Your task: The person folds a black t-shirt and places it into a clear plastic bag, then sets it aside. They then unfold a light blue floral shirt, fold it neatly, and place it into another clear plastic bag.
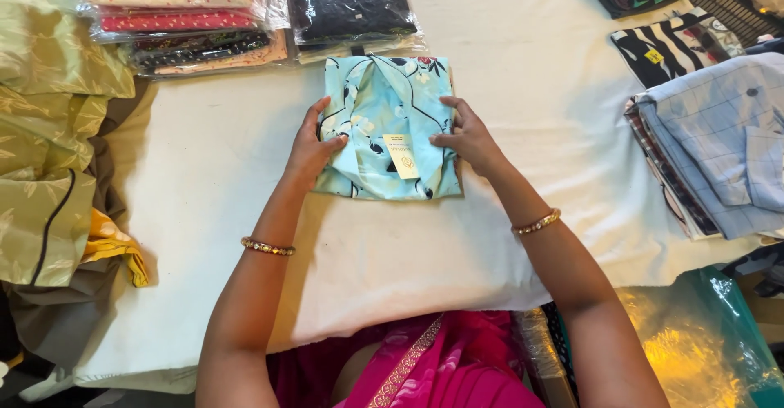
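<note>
Frame centre: left hand (pixel 313 148) and right hand (pixel 467 137) lay flat, fingers spread, pressing edges of folded light-blue floral garment (pixel 384 110) (paper tag (pixel 402 156) on front) on white table (pixel 531 89). Step judged: squaring final fold. Upper left: bagged garments (pixel 184 16).

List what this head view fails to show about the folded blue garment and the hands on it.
- Light blue floral garment: underside hidden against the white table cloth.
- Paper tag: print too small.
- Left hand and right hand: palms hidden, facing down.
- Packed garments: cut off by top edge.
</note>
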